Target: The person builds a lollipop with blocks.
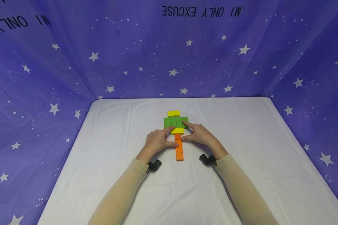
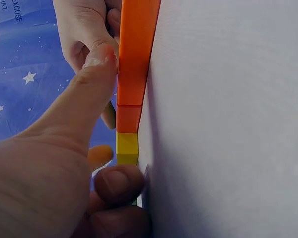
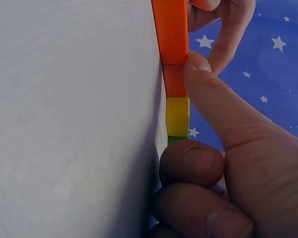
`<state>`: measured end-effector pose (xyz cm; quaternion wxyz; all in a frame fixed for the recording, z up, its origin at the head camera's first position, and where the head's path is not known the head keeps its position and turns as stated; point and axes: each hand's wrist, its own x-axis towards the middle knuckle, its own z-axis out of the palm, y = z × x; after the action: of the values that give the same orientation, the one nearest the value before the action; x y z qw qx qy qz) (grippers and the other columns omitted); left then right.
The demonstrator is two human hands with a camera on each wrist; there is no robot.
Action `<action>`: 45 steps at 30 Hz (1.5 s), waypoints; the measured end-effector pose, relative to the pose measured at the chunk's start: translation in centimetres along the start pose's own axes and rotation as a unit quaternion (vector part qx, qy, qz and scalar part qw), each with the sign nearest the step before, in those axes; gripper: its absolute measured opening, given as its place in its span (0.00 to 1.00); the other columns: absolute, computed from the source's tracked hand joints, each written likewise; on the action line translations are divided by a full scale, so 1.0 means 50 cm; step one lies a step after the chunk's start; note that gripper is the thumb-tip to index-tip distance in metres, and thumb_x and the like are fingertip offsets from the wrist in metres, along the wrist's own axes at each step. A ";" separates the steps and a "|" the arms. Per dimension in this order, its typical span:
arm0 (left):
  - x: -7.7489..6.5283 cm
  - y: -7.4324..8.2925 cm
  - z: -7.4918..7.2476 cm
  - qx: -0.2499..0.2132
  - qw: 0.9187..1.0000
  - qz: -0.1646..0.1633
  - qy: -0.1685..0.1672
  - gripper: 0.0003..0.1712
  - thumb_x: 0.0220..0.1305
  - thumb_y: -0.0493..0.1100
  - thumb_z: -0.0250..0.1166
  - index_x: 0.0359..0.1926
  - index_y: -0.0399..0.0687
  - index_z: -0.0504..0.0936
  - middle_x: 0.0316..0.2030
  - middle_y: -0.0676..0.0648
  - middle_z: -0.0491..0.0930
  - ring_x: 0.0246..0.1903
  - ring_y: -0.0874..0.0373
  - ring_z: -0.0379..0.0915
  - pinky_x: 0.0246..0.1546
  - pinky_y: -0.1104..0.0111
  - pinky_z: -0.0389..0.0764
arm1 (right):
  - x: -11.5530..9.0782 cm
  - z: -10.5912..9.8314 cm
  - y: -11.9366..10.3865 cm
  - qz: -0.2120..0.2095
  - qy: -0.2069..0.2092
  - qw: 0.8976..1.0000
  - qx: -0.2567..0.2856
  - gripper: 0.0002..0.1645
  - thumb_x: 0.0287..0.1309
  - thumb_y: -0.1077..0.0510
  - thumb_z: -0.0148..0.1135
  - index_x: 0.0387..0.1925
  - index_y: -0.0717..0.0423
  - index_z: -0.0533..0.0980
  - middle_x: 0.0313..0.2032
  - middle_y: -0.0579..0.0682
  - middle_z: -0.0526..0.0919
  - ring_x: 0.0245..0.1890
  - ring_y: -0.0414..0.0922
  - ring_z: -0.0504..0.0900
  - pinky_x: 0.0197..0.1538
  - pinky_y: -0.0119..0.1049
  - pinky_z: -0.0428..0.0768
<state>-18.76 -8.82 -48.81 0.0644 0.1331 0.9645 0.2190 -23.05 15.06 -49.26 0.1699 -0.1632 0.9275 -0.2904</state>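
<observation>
Flat blocks form a joined figure on the white table. A long orange block [image 1: 179, 154] is nearest the person, with a short orange block [image 1: 177, 136] beyond it. Crosswise beyond that lies a yellow block [image 1: 176, 131], then a row of green blocks [image 1: 173, 122]. My left hand [image 1: 157, 139] has its thumb on the long orange block and its index fingertip by the yellow block's left end. On the other side, my right hand [image 1: 200, 134] has its thumb beside the short orange block and its index finger on the rightmost green block. Other fingers are curled under.
A second yellow block [image 1: 173, 113] lies beyond the green row, with a small gap between them. Black wrist cameras [image 1: 155, 165] hang at both cuffs. A purple star-printed curtain [image 1: 171, 56] stands behind and beside the white-covered table [image 1: 242, 131].
</observation>
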 end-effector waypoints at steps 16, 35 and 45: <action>0.038 -0.043 -0.024 -0.187 0.975 -0.033 0.117 0.37 0.62 0.62 0.77 0.69 0.60 0.80 0.20 0.53 0.74 0.18 0.59 0.63 0.22 0.68 0.63 | -0.002 -0.003 -0.003 0.009 -0.005 1.000 0.005 0.62 0.55 0.33 0.78 0.84 0.41 0.58 0.79 0.57 0.67 0.80 0.58 0.67 0.77 0.59 0.67; 0.142 -0.078 -0.040 -0.195 0.973 -0.063 0.105 0.34 0.65 0.62 0.74 0.69 0.59 0.82 0.19 0.52 0.71 0.18 0.58 0.61 0.21 0.67 0.62 | -0.003 -0.004 -0.001 0.015 -0.004 1.000 0.009 0.62 0.53 0.31 0.78 0.83 0.39 0.59 0.78 0.56 0.69 0.78 0.58 0.70 0.76 0.59 0.69; 0.175 -0.070 -0.050 -0.149 0.981 -0.092 0.086 0.28 0.67 0.60 0.73 0.65 0.59 0.86 0.42 0.45 0.88 0.34 0.52 0.75 0.33 0.62 0.71 | -0.006 -0.002 -0.002 0.009 -0.001 1.000 0.010 0.62 0.54 0.31 0.78 0.83 0.40 0.59 0.77 0.56 0.70 0.78 0.57 0.69 0.77 0.58 0.69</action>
<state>-28.38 -10.40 -48.69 0.0204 0.0135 0.9310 0.3643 -22.83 15.16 -49.07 0.1749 -0.1530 0.9259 -0.2980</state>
